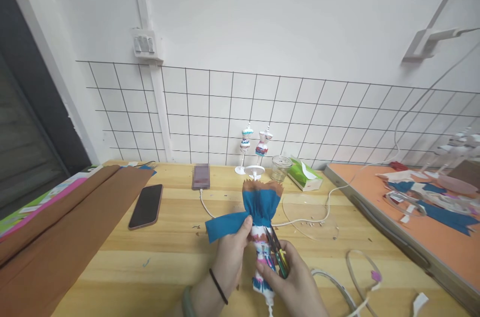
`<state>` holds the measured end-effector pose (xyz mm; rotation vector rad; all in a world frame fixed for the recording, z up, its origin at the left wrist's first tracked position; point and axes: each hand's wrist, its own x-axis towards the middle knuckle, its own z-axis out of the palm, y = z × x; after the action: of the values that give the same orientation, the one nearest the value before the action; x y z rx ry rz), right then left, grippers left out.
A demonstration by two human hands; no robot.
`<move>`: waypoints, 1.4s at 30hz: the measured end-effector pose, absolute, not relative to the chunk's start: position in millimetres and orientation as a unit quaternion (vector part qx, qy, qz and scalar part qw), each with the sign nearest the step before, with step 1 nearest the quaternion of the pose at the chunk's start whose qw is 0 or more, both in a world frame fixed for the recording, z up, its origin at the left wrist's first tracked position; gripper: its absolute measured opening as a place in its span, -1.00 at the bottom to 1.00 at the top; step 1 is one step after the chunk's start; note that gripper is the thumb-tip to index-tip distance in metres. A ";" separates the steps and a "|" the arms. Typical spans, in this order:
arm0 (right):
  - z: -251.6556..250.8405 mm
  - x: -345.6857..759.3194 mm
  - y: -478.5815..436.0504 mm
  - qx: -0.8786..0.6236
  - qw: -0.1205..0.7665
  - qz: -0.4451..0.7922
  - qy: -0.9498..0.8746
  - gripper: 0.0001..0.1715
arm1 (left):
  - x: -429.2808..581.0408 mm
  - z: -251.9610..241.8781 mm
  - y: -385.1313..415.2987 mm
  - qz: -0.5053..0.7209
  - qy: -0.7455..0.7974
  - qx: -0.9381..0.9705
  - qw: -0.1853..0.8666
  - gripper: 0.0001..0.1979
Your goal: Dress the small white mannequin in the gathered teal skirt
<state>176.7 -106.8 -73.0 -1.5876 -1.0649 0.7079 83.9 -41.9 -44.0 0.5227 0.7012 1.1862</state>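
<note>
Near the middle of the wooden table (127, 277), a small dress form (260, 252) lies between two hands.
Head view: the left hand (230, 254) pinches gathered blue cloth (259, 204); the right hand (294, 284) grips scissors (282, 259) and form. Slackening could loosen the gathers; blades so near could nick them.

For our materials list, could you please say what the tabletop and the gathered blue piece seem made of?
The tabletop looks like wood, smooth and perhaps varnished, given its grain bands. The gathered blue piece seems matte fabric, judging by its folds.
</note>
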 end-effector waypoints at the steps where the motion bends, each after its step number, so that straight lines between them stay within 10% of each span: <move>1: -72.2 176.8 -106.8 -0.663 0.526 0.296 -0.443 -0.61 | 83.9 -44.6 -41.2 0.540 0.307 0.249 0.743 -0.70; 15: -63.0 177.1 -111.1 -0.585 0.609 0.356 -0.400 -0.54 | 81.1 -48.7 -36.7 0.520 0.300 0.347 0.721 -0.69; 29: -2.4 253.0 -115.3 -0.442 0.622 0.609 -0.217 -0.66 | 30.0 -52.9 17.7 0.216 0.455 0.535 0.678 -0.71; 35: 17.9 281.0 -64.0 -0.490 0.538 0.632 -0.268 -0.93 | -8.5 -62.3 -7.8 0.109 0.484 0.506 0.705 -0.54; 42: 59.5 289.4 -7.7 -0.559 0.376 0.679 -0.293 -0.68 | -76.6 -56.9 -20.3 -0.078 0.557 0.638 0.526 -0.43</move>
<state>289.4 -7.7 59.5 -1.4293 -0.7494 1.7357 -76.6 -20.3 -56.9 1.5268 1.3312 -0.1876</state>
